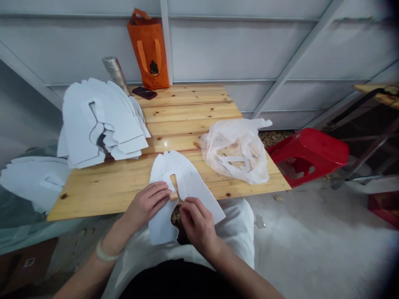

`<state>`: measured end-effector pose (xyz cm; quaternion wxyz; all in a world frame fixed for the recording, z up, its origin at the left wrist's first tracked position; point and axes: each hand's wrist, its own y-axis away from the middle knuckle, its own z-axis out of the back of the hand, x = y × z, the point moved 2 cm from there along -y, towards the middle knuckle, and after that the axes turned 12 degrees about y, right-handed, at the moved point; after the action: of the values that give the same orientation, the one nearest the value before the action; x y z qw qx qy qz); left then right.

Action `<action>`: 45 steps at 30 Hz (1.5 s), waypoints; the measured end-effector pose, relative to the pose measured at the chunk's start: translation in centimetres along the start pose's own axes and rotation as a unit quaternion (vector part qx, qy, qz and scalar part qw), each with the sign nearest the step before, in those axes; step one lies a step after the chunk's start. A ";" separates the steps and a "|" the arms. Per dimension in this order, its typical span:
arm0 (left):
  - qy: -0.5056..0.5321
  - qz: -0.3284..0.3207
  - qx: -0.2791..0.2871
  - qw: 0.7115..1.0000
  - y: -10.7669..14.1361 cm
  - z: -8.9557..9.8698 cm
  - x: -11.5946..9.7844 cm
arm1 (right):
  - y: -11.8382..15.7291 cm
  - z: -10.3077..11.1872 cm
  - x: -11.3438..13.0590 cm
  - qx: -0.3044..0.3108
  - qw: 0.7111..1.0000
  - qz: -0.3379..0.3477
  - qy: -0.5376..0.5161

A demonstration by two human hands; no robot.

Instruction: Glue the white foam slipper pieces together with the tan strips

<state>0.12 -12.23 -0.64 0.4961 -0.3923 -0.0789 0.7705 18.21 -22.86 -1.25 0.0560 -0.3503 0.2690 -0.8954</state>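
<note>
A white cut-out piece, shaped like a shoe upper with a narrow opening and a wavy slit, lies over the table's front edge and my lap. My left hand is closed on its left half, fingers together beside the opening. At those fingertips shows a small tan block-like bit, whose kind I cannot make out. On the other side of the slit, my right hand pinches the piece near its inner edge; its fingertips are partly hidden. Something dark brown shows through the slit below.
A stack of similar white pieces stands on the wooden table, with more pieces at far left. Behind are a roll, a phone and an orange bag. A plastic bag lies right, near a red stool.
</note>
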 end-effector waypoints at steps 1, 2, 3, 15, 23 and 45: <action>-0.001 -0.002 0.000 1.000 0.1 0.0 0.1 | 0.0 -0.3 -0.2 -0.003 1.000 -0.026 -0.005; -0.002 -0.005 -0.001 1.000 0.2 -0.1 0.2 | -0.1 -0.7 -0.3 -0.003 0.999 -0.051 -0.015; -0.004 -0.008 -0.003 1.000 0.2 -0.1 0.2 | -0.4 -1.0 -0.4 0.000 0.997 -0.071 -0.028; 0.008 0.005 -0.013 1.000 0.4 -0.2 0.3 | -1.2 0.4 -0.5 0.019 0.999 0.004 -0.043; 0.010 0.010 -0.015 1.000 0.3 -0.3 0.2 | -2.3 -1.0 -0.4 -0.014 0.999 0.026 -0.031; -0.033 -0.038 0.019 0.999 0.1 0.1 0.0 | 1.4 1.1 -0.7 0.055 0.990 0.071 -0.109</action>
<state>-0.01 -12.25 -0.67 0.5297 -0.3539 -0.0955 0.7649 19.31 -24.37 -1.71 0.1677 -0.4223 0.2360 -0.8590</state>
